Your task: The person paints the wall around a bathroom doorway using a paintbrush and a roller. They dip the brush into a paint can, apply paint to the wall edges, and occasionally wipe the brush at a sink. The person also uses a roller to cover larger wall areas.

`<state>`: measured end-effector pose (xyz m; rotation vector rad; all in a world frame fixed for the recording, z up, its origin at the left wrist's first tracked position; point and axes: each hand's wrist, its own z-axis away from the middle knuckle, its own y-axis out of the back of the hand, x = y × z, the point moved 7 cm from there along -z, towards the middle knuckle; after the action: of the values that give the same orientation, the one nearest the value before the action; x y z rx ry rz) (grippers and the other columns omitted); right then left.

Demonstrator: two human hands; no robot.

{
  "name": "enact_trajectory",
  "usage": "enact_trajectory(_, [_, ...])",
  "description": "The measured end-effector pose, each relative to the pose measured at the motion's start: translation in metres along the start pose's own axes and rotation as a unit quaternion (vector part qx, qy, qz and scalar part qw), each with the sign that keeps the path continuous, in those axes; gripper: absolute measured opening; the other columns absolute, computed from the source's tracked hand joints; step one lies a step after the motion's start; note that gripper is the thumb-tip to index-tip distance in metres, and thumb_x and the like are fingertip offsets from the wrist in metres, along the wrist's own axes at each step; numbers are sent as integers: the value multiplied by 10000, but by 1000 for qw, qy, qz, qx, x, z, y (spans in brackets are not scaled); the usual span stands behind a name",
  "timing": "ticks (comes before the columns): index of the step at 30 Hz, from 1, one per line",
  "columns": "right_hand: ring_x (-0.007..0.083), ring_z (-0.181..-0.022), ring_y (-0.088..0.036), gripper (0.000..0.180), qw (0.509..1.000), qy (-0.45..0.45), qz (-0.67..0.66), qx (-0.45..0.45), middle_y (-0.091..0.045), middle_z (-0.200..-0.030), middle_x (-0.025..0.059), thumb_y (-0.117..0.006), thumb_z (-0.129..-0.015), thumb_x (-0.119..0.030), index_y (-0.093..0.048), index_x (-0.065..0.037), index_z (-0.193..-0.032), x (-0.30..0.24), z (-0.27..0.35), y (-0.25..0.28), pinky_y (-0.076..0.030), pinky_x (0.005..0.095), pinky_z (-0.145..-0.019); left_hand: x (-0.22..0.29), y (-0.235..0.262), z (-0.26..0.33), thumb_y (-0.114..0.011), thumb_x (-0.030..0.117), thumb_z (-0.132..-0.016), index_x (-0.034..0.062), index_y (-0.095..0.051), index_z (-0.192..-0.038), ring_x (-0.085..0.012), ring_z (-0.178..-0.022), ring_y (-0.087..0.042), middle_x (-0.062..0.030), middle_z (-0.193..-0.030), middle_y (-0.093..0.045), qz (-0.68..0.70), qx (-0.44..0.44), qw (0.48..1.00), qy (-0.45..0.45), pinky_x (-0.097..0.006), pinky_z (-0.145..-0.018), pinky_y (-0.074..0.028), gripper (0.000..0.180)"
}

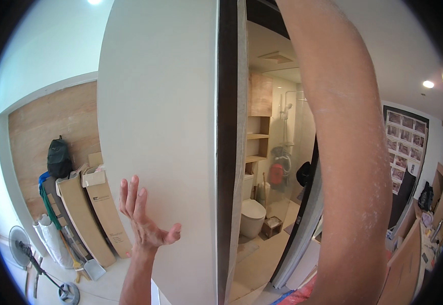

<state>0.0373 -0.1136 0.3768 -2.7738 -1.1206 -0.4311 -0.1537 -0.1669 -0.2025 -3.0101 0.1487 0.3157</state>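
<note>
My left hand (144,219) is raised in front of a pale, smooth wall panel (158,112), fingers spread and thumb out to the right. It holds nothing; whether the palm touches the panel I cannot tell. My right forearm (351,152) stretches upward, very close, across the right side of the view, with whitish dust on the skin. The right hand lies beyond the top edge, out of sight. Between the arm and the panel runs a dark door frame (226,152), its edge beside the panel lined with a pale strip.
Through the doorway are a toilet (253,217), wooden shelves (257,140) and a shower (286,109). On the left stand long cardboard boxes (104,213), a dark backpack (59,157), a dustpan (94,269) and a fan (21,246). A photo-covered board (404,142) hangs at right.
</note>
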Motion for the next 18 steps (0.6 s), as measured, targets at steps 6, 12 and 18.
enact_trajectory(6, [267,-1121,-680,381,997,46,63,14,-730,-1189,58,-721,-827,-412,-752,-207,-1147,1,-17,-9,-536,370,-997,0,2,1,-525,664,-893,51,-280,-1525,-442,-1480,-241,-254,-1552,-330,-3,-8,1000,0,-616,-1196,-189,914])
enact_trajectory(12, [271,-1076,-692,335,902,237,358,-54,-746,-1122,27,-670,-861,-435,-759,-230,-1112,-8,-36,-33,-567,416,-898,1,4,0,-520,649,-903,52,-271,-1528,-437,-1483,-235,-249,-1551,-329,-4,-5,1000,2,-615,-1196,-189,900])
enact_trajectory(18, [263,-1028,-711,304,818,380,418,-105,-756,-1065,55,-734,-830,-371,-758,-195,-1076,-13,-43,-30,-573,436,-850,5,-1,2,-508,621,-919,47,-272,-1527,-439,-1484,-234,-248,-1552,-328,10,-1,1000,-5,-611,-1196,-186,869])
